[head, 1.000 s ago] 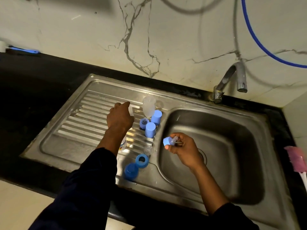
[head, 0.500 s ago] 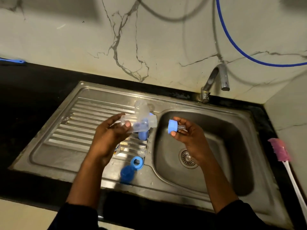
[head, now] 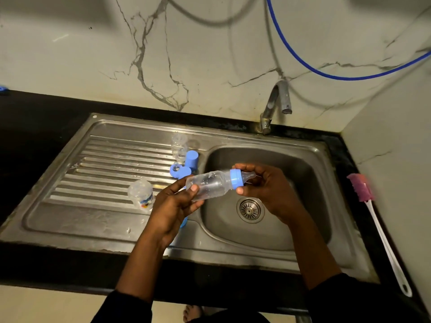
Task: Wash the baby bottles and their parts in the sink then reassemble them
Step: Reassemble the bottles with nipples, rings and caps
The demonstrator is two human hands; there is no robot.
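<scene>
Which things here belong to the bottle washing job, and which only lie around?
Job: bottle with teat, upright bottle, printed bottle, blue cap, blue ring, sink, tap, brush.
Lying about: blue hose, blue thing at the counter's left edge.

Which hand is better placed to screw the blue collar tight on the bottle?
Right. The right hand pinches the blue collar; the left hand grips the bottle body, steadying it.
</scene>
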